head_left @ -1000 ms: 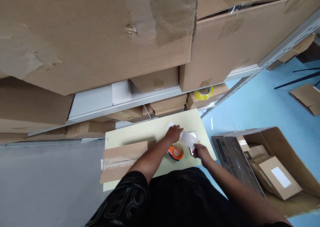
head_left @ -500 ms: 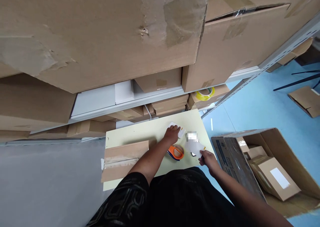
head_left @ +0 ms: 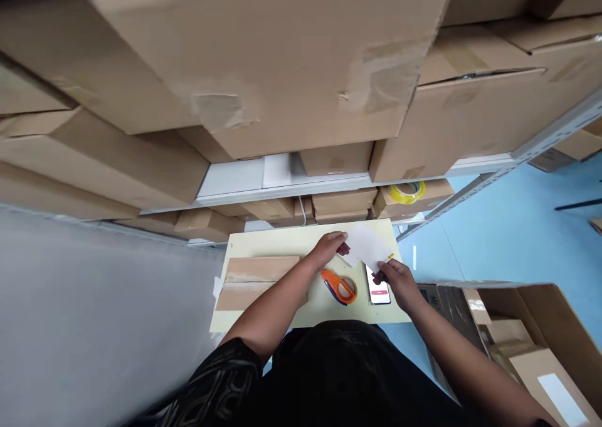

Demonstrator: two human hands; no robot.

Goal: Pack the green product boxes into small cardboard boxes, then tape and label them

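Lying along the left part of the pale table (head_left: 277,244) is a long cardboard box (head_left: 261,270) with a taped seam, partly covered on its right by the person's left forearm. Next comes the left hand (head_left: 330,249), its thumb and fingers closed on the left edge of a white sheet (head_left: 369,242), the fingertips curling underneath. Just below this hand, an orange tool (head_left: 341,287) with a blue edge rests on the tabletop. The sheet itself is held above the table between both hands, with a small yellow mark near its right corner. Beneath that corner lies a phone (head_left: 379,293), screen lit, its upper end hidden by paper and fingers. The right hand (head_left: 397,278) pinches the sheet's lower right corner, thumb on top. Farther back, a yellow tape roll (head_left: 407,192) sits on a shelved box (head_left: 427,195). At far right, an open carton (head_left: 571,330) stands on the blue floor (head_left: 489,226), smaller boxes inside.
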